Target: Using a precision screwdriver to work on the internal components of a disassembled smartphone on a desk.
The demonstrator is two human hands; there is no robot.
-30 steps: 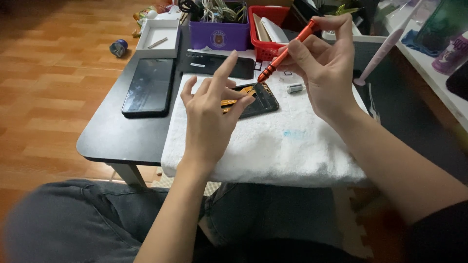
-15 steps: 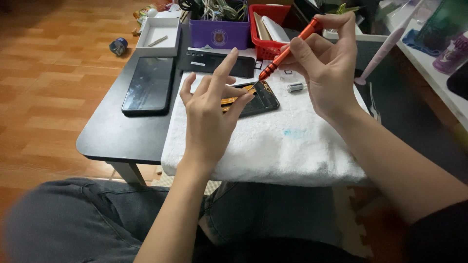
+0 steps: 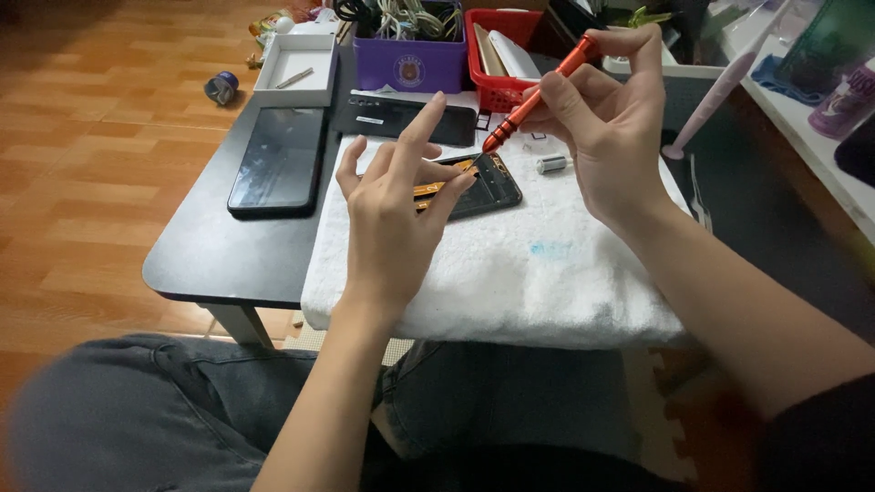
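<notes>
An opened dark phone body [image 3: 488, 187] with orange parts inside lies on a white towel [image 3: 510, 264]. My left hand [image 3: 396, 214] rests on its left part, fingers spread, fingertips pressing on the phone. My right hand [image 3: 606, 128] holds an orange-red screwdriver [image 3: 538, 94] slanted down, its tip just above the phone's upper right corner. A small silver cylinder [image 3: 552, 164] lies on the towel beside that hand.
The towel covers the right of a low black table [image 3: 223, 260]. A black phone panel [image 3: 278, 158] and another dark panel [image 3: 392, 117] lie at the left and back. Behind stand a white box [image 3: 296, 64], a purple bin [image 3: 410, 59] of cables and a red basket [image 3: 492, 55]. My knees are below.
</notes>
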